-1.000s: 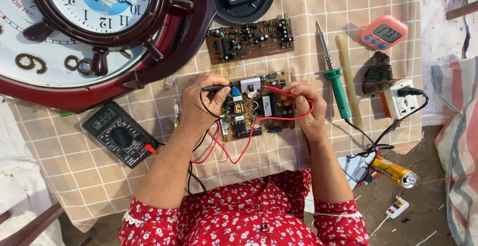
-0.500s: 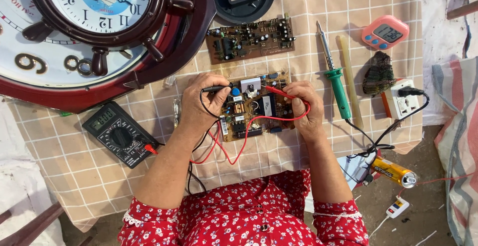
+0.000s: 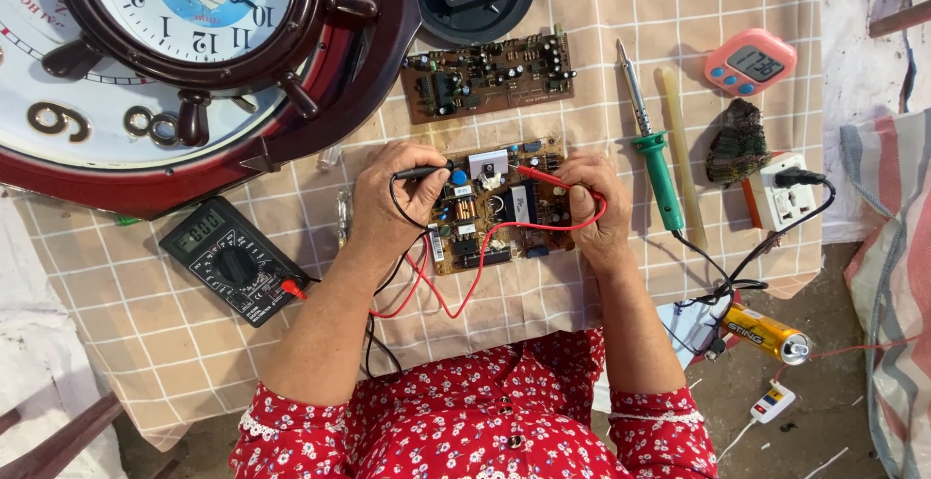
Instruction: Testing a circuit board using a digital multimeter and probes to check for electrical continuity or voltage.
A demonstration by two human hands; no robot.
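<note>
Now | left hand (image 3: 393,203) grips black probe (image 3: 422,173) | right hand (image 3: 590,209) grips red probe (image 3: 539,176) | both on circuit board (image 3: 495,209)

Looks like you've got a little home electronics repair bench going. There's a black digital multimeter (image 3: 236,261) just off your left hand (image 3: 388,203), a green-handled soldering iron (image 3: 651,143) right beside your right hand (image 3: 593,209), a spare brown circuit board (image 3: 488,77) just above both, and a big red wooden ship-wheel wall clock (image 3: 194,62) lying up past your left, all on a beige checked tablecloth (image 3: 126,334).
</note>
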